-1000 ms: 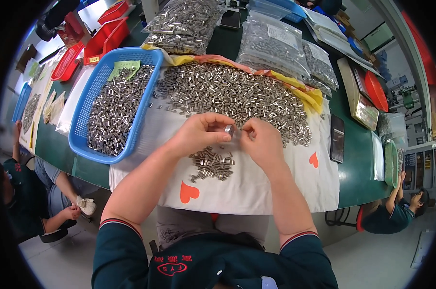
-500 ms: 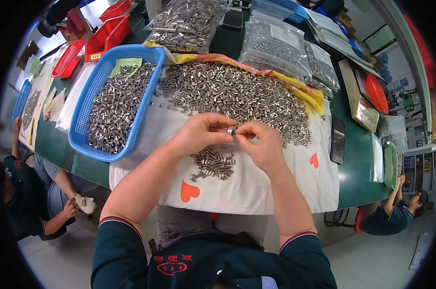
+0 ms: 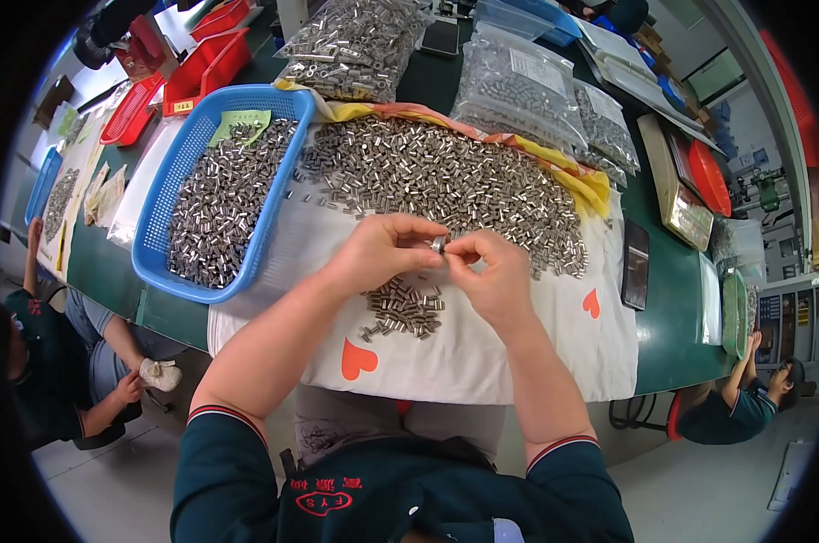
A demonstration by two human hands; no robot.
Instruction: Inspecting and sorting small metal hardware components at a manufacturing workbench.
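Note:
My left hand (image 3: 380,251) pinches a small shiny metal ring (image 3: 439,244) between thumb and fingers, above the white cloth (image 3: 473,362). My right hand (image 3: 493,271) meets it from the other side, thumb and forefinger closed at the ring; whatever sits between those fingertips is too small to make out. Just beneath my hands lies a small heap of short metal cylinders (image 3: 402,309). Beyond them spreads a much larger pile of the same kind of cylinders (image 3: 446,172). More fill a blue plastic basket (image 3: 147,235) on the left, with a green slip inside.
Clear bags of metal parts (image 3: 518,90) stand behind the pile, beside a yellow-red cloth edge (image 3: 590,192). A dark phone (image 3: 635,265) lies at the right. Red bins (image 3: 206,72) are at the far left. Co-workers sit at the left (image 3: 47,371) and right (image 3: 731,407).
Both hands stay together at the ring, with barely any shift. The whole view has moved very slightly; the piles and basket look the same.

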